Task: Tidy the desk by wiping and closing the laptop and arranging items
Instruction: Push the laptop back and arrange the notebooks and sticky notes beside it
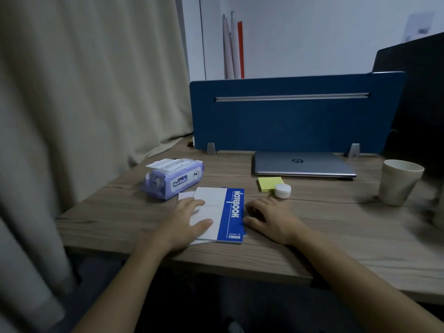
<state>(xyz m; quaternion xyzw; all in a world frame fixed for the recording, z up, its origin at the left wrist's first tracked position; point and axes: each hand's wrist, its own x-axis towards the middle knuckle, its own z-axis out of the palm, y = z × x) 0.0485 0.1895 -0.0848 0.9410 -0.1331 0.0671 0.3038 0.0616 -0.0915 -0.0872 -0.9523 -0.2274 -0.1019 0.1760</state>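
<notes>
Head view: the desk's (312, 227) right end runs out of frame, and a blurred dark shape past the cup (400, 181) at the right edge cannot be made out. A black monitor (418, 97) is cut off at the upper right. Small sheets under the notebook (219, 213) poke out at its far left corner; what they are is unclear.

Readable writing: "NOTEBOOK" in white down the notebook's blue spine band, "HuiBaiu" on the purple wipes pack (173, 179), and an "hp" logo on the laptop (302, 164).

The laptop is silver and closed, lying flat at the back edge of the desk, against the blue divider (288, 116). Just in front of it sits a yellow sticky pad (269, 183), with a small white round pot (282, 191) touching the pad's near right corner. The wipes pack lies toward the desk's left edge, its flap raised. The notebook lies near the front edge.

The left hand (189, 222) rests flat and open on the notebook's white cover, grasping nothing. The right hand (271, 219) lies open on the desk just right of the notebook, thumb by its edge.
</notes>
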